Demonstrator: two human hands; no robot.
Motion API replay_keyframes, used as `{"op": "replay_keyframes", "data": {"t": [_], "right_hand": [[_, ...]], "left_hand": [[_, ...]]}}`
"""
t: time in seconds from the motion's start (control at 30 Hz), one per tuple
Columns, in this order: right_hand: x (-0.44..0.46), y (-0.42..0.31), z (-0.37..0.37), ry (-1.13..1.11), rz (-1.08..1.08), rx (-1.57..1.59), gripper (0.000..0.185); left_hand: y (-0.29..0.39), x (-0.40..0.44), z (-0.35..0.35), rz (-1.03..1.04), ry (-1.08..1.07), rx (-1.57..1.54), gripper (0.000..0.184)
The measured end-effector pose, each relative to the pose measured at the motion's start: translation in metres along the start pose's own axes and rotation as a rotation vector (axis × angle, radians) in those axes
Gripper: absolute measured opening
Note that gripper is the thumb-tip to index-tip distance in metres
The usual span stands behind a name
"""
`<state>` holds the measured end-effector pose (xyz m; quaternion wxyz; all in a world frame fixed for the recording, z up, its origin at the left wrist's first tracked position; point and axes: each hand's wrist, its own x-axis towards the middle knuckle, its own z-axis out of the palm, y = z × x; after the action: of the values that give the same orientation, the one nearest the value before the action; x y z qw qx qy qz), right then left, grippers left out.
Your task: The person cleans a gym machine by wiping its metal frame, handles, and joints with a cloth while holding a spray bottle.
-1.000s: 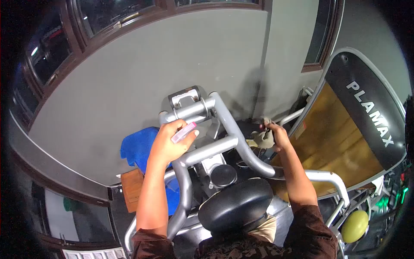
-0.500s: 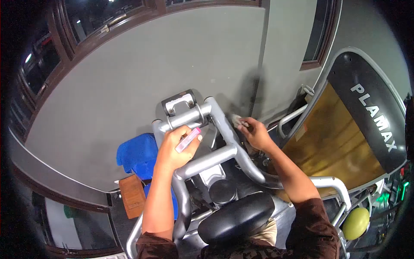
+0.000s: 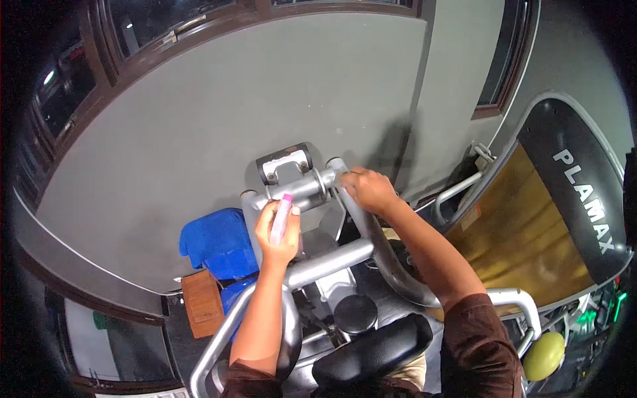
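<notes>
My left hand [image 3: 279,242] is closed around a slim pinkish bottle [image 3: 281,220] with a bright pink top, held upright over the frame. It is near the silver tubular frame [image 3: 332,260] of a gym machine. My right hand [image 3: 371,190] is closed on a small pale rag [image 3: 341,178], mostly hidden behind the fingers. That hand is at the upper right tube, by the joint with the crossbar [image 3: 302,187]. Just behind the crossbar is a black and silver bracket [image 3: 284,162].
A black padded seat [image 3: 371,351] and a round black pad [image 3: 355,314] lie below the hands. On the left are a blue cloth [image 3: 215,242] and a brown wooden block [image 3: 202,303]. A PLAMAX panel [image 3: 531,219] and a yellow-green ball [image 3: 544,356] stand on the right.
My right hand has moved left and up, bringing the rag onto the upper tube. My left hand has shifted slightly right and the bottle is more upright. The view has tilted a little.
</notes>
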<state>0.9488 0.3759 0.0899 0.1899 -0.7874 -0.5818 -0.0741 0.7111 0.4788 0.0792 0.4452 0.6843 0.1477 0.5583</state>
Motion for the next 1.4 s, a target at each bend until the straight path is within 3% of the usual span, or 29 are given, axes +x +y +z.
{"op": "replay_keyframes", "data": {"t": [0.2,0.3,0.5,0.67,0.93,1.13,1.4], "right_hand": [[0.047,-0.008,-0.003,0.011,0.104,-0.009,0.024],[0.041,0.002,0.006,0.040,0.028,0.000,0.023],[-0.035,-0.008,-0.028,-0.232,-0.150,-0.027,0.024],[-0.052,-0.035,-0.043,-0.299,-0.126,-0.116,0.020],[0.027,-0.028,-0.005,-0.067,0.020,-0.222,0.019],[0.057,-0.010,0.006,0.075,0.175,0.028,0.025],[0.018,0.000,-0.006,-0.045,0.091,0.101,0.029]], "left_hand": [[-0.003,-0.002,0.002,0.048,0.004,-0.041,0.018],[-0.006,-0.005,0.000,0.041,-0.028,-0.041,0.021],[-0.003,-0.006,-0.001,0.008,-0.057,-0.018,0.018],[-0.006,-0.011,-0.001,-0.057,-0.171,-0.056,0.018],[0.000,-0.009,0.003,-0.074,-0.084,-0.136,0.016],[-0.010,-0.009,-0.002,-0.021,-0.135,-0.046,0.018],[-0.008,-0.007,-0.002,-0.045,-0.142,-0.081,0.017]]}}
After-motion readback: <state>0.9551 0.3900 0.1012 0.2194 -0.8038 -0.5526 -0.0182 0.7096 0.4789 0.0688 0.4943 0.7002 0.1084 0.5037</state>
